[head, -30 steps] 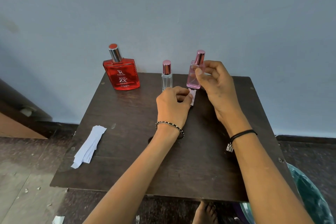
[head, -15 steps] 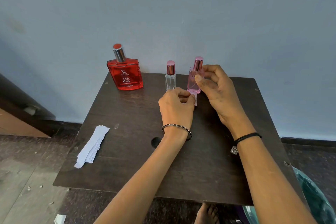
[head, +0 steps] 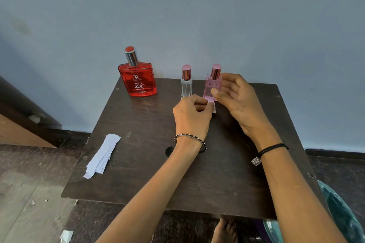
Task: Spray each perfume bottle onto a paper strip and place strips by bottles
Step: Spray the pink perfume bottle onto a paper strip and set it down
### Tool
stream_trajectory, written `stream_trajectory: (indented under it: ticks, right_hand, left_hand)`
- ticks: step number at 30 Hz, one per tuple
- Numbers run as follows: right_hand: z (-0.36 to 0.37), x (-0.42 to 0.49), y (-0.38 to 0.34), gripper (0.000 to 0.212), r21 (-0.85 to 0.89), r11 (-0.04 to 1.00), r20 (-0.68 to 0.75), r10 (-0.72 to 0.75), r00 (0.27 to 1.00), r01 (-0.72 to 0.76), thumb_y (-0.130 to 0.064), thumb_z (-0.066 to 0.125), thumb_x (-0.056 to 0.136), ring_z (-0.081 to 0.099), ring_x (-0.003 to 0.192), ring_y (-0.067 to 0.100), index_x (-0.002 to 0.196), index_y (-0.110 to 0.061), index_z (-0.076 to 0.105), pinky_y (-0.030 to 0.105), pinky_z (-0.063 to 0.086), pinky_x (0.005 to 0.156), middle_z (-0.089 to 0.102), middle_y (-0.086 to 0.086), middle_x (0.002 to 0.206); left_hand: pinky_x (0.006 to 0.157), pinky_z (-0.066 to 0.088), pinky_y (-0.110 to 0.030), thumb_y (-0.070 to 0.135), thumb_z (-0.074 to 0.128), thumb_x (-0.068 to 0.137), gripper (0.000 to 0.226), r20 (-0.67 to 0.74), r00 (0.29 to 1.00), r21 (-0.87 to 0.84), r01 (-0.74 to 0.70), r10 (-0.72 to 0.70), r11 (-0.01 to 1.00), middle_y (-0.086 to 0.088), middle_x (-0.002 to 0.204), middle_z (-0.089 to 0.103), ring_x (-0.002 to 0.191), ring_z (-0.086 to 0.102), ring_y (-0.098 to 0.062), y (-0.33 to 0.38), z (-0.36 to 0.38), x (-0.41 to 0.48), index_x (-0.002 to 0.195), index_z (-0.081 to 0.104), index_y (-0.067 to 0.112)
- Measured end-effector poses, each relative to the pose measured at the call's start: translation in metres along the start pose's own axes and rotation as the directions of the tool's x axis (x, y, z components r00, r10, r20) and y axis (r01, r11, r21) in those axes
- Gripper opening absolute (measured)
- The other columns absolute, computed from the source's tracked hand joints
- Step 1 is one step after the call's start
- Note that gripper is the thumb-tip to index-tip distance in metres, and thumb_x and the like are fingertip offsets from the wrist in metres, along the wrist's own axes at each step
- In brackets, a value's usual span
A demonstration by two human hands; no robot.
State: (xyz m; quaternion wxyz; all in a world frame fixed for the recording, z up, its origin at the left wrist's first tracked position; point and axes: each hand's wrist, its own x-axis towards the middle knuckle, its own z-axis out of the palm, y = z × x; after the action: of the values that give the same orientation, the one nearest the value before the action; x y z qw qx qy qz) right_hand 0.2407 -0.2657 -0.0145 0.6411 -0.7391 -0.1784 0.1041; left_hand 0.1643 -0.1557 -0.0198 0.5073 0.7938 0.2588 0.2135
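pink bottle (head: 212,87) stands at the table's (head: 138,163) back edge, right hand (head: 237,100) pinching its sides. left hand (head: 192,114), just in front, nips a strip (head: 214,107) at its base. judgement: steady the bottle, lay the strip flat touching it, clear of the clear bottle (head: 186,85).

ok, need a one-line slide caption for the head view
Right hand holds the pink bottle while left hand pinches a paper strip at its base on the table.
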Motion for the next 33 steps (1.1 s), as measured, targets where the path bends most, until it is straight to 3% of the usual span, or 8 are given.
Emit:
stream_trajectory:
  ticks: [5,11,15,19,25,29,33]
  right_hand:
    - [-0.003,-0.015,-0.001,0.062,-0.041,0.999,-0.019,0.026,0.999,-0.026,-0.012,0.081,0.083,0.058,0.126,0.006,0.136,-0.02,0.051,0.025,0.047,0.108,0.061,-0.005,0.134]
    - [-0.007,-0.036,0.003,0.06,-0.099,0.993,-0.108,0.058,0.992,-0.069,-0.002,0.077,0.085,0.061,0.125,0.01,0.136,-0.019,0.051,0.037,0.047,0.11,0.063,-0.002,0.135]
    - [-0.003,-0.055,-0.002,0.058,-0.122,0.986,-0.188,0.09,0.978,-0.114,0.006,0.071,0.086,0.064,0.118,0.009,0.135,-0.017,0.051,0.036,0.05,0.107,0.066,-0.001,0.128]
    - [0.012,-0.081,-0.01,0.052,-0.175,0.978,-0.205,0.075,0.976,-0.112,0.0,0.072,0.087,0.067,0.108,0.003,0.131,-0.02,0.053,0.03,0.053,0.101,0.069,-0.006,0.117]
    - [0.059,-0.104,-0.024,0.044,-0.257,0.966,-0.09,0.004,0.996,-0.027,-0.007,0.075,0.086,0.068,0.099,-0.003,0.123,-0.025,0.057,0.019,0.055,0.092,0.07,-0.012,0.107]
    - [0.092,-0.109,-0.035,0.04,-0.243,0.969,0.012,-0.039,0.999,0.041,-0.007,0.075,0.086,0.068,0.097,-0.003,0.119,-0.024,0.059,0.015,0.055,0.089,0.07,-0.012,0.105]
    - [0.125,-0.113,-0.042,0.04,-0.26,0.961,0.107,-0.066,0.992,0.093,-0.013,0.077,0.086,0.066,0.098,-0.006,0.12,-0.025,0.06,0.008,0.051,0.086,0.069,-0.015,0.105]
  left_hand:
    - [0.066,0.05,-0.002,0.02,0.075,0.088,0.014,0.048,0.999,0.01,-0.025,0.024,1.0,0.005,0.087,0.076,0.075,0.07,0.0,0.0,-0.009,-0.005,0.099,0.076,0.013]
    - [0.082,0.062,-0.03,0.011,0.068,0.09,0.01,0.054,0.998,-0.024,0.029,-0.028,0.999,-0.002,0.09,0.076,0.081,0.075,-0.012,-0.001,-0.019,-0.017,0.097,0.076,0.011]
    - [0.083,0.062,-0.034,0.008,0.065,0.091,0.013,0.075,0.996,-0.019,0.054,-0.052,0.998,-0.003,0.091,0.075,0.082,0.075,-0.015,-0.003,-0.033,-0.03,0.1,0.074,0.012]
    - [0.082,0.062,-0.038,0.004,0.066,0.089,0.014,0.089,0.996,0.007,0.002,-0.003,1.0,-0.006,0.094,0.074,0.084,0.074,-0.018,-0.007,-0.047,-0.043,0.099,0.074,0.009]
    - [0.075,0.063,-0.038,0.005,0.067,0.087,0.015,0.087,0.993,0.127,-0.095,0.084,0.987,-0.001,0.09,0.071,0.081,0.071,-0.016,-0.019,-0.085,-0.056,0.099,0.076,0.009]
    - [0.073,0.054,-0.02,0.019,0.068,0.088,0.012,0.093,0.993,0.24,-0.091,0.07,0.967,0.013,0.083,0.072,0.08,0.066,-0.003,-0.021,-0.124,-0.054,0.095,0.076,0.024]
    - [0.075,0.055,-0.027,0.027,0.066,0.089,0.01,0.004,0.999,0.313,-0.044,0.045,0.949,0.014,0.079,0.07,0.08,0.066,-0.008,-0.024,-0.165,-0.039,0.092,0.075,0.03]
